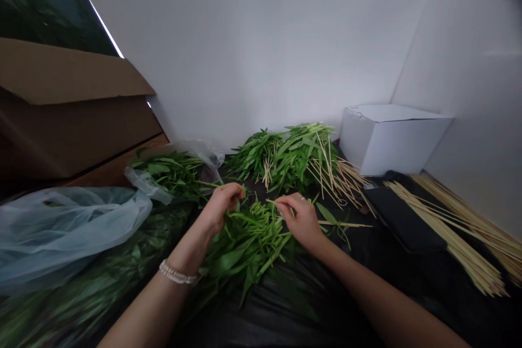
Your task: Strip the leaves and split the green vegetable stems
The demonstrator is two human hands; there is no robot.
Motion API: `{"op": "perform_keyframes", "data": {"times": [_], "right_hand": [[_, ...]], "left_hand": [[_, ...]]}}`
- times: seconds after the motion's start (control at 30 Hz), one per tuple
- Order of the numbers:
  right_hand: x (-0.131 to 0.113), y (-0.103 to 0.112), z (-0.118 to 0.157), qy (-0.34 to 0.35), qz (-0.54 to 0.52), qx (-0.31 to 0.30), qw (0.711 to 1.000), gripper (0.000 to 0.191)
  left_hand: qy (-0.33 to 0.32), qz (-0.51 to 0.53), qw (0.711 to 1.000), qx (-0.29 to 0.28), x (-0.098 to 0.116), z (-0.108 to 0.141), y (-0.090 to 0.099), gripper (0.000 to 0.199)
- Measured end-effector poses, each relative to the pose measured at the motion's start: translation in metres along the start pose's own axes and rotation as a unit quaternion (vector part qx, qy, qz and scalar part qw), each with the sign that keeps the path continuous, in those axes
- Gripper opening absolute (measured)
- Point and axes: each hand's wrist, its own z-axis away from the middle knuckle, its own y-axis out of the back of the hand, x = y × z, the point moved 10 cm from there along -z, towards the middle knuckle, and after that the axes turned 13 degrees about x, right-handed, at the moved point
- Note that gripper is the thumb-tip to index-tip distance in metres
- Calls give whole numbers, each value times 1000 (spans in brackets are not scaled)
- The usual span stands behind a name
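Both hands are over a loose heap of cut leafy green stems (pixel 255 239) on a dark plastic-like sheet. My right hand (pixel 300 222), with a ring on one finger, pinches a green stem (pixel 271 202) between thumb and forefinger; its tip pokes out to the left. Above the heap's left side, my left hand (pixel 222 204) is closed with curled fingers, and what lies in them is hidden. Behind the hands lies a bigger pile of leafy greens (pixel 291 157), with thin wooden sticks (pixel 340 176) among and beside it.
At the left are a cardboard box (pixel 81 119), a clear plastic bag (pixel 73 228) and more greens (pixel 173 171) in plastic. To the right lie a black flat object (pixel 403 217) and bundles of long sticks (pixel 452 239). A white box (pixel 391 136) stands against the wall.
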Motion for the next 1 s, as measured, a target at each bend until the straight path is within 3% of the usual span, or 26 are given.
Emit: {"op": "perform_keyframes", "data": {"times": [0.1,0.23,0.33,0.4,0.47,0.53,0.6,0.67,0.73,0.83,1.0], "right_hand": [[13,6,-5,-13,16,13,1000,15],[16,9,-11,35,56,6,998,18],[19,9,-12,76,112,-15,991,21],[26,9,-12,79,158,-24,984,20],[33,9,-12,75,195,-31,977,17],[37,8,-11,71,218,-34,973,15],[38,7,-10,71,227,-37,971,14],[37,4,-9,74,228,-45,970,14],[36,0,-8,78,226,-58,969,14],[35,-4,-5,82,224,-72,969,14],[34,-9,-1,94,225,-83,966,14]], "left_hand": [[55,47,994,-76,5,-1,8,20],[51,24,981,-185,13,14,11,26],[53,-40,971,-231,-4,26,0,38],[17,-105,965,-238,-17,25,-9,52],[-53,-163,961,-215,-23,11,-10,65],[-80,-198,965,-155,-32,-15,2,61],[-46,-221,971,-73,-49,-45,26,56],[-5,-308,951,5,-69,-69,50,52],[-1,-360,933,19,-84,-82,56,43],[-13,-415,910,14,-99,-89,50,29],[13,-511,855,91,-111,-99,57,47]]}}
